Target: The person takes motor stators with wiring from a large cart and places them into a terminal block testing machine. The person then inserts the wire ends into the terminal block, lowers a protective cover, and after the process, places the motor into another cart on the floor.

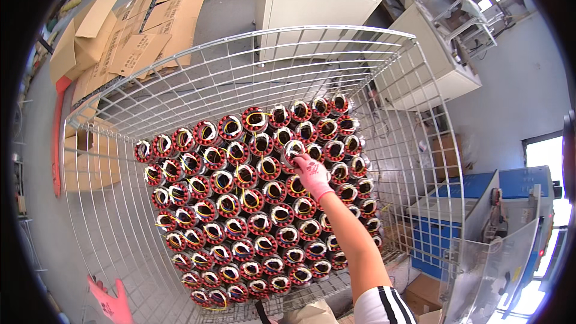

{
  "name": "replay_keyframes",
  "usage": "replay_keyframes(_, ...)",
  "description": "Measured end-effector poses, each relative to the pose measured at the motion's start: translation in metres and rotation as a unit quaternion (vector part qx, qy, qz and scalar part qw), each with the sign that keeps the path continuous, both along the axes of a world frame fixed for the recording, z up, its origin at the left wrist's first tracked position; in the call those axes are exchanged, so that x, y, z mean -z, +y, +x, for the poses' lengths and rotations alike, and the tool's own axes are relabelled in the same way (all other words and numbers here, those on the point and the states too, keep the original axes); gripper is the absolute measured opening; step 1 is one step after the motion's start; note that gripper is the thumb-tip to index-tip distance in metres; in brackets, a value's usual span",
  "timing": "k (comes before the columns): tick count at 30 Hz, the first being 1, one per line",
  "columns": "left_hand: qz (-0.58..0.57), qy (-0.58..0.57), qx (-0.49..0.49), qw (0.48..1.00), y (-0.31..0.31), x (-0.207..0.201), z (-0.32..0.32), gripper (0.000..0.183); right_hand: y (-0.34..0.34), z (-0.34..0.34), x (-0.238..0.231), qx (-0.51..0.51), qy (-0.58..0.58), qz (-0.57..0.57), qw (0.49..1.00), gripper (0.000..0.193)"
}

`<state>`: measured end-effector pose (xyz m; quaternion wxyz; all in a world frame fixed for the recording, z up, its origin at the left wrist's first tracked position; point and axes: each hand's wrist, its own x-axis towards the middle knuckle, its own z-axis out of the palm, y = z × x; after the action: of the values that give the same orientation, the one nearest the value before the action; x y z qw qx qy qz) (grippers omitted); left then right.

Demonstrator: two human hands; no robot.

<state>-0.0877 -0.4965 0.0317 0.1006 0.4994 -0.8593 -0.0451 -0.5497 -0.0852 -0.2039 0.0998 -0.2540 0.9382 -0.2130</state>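
Note:
Rows of motor stators [260,223] fill the wire mesh cage [252,37], each a ring with red insulator teeth, white lacing and a dark bore. Yellow leads stick out of several. My right hand [313,175], in a pink glove, reaches far into the cage with its fingers closed on the rim of one stator [292,149]. That stator seems to sit a little above its neighbours. At the lower left, outside the cage wall, my left hand [113,303] wears a matching glove; its thumb and fingers are apart and it holds nothing.
Flattened cardboard [141,54] and an open carton [84,42] lie beyond the cage at the far left. White cabinets [315,9] stand behind it. Blue machinery [438,222] with a clear panel is close on the right. The cage's raised mesh walls surround the stators.

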Motion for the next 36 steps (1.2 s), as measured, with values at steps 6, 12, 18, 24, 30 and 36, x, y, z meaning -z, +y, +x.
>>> replay_keyframes(6,-0.032,-0.085,0.000,0.996,0.017,-0.026,-0.033,0.082,-0.028,-0.078,0.031,-0.072,0.132,0.047,0.988,0.026)
replay_keyframes(12,-0.078,-0.137,0.020,0.987,0.006,-0.015,-0.021,0.097,-0.056,-0.137,0.056,-0.072,0.125,0.004,0.990,0.038)
replay_keyframes(18,-0.097,-0.169,0.067,0.978,0.013,-0.022,-0.038,0.097,-0.073,-0.151,0.083,-0.077,0.121,-0.011,0.990,0.035)
replay_keyframes(24,-0.146,-0.197,0.145,0.958,0.006,-0.022,-0.034,0.095,-0.075,-0.143,0.087,-0.080,0.150,-0.001,0.986,0.031)
replay_keyframes(30,-0.103,-0.207,0.088,0.969,0.004,-0.023,-0.032,0.095,-0.077,-0.149,0.087,-0.097,0.151,-0.009,0.984,0.027)
replay_keyframes(36,-0.100,-0.242,0.070,0.963,0.007,-0.027,-0.038,0.099,-0.069,-0.152,0.084,-0.127,0.149,-0.010,0.981,0.025)
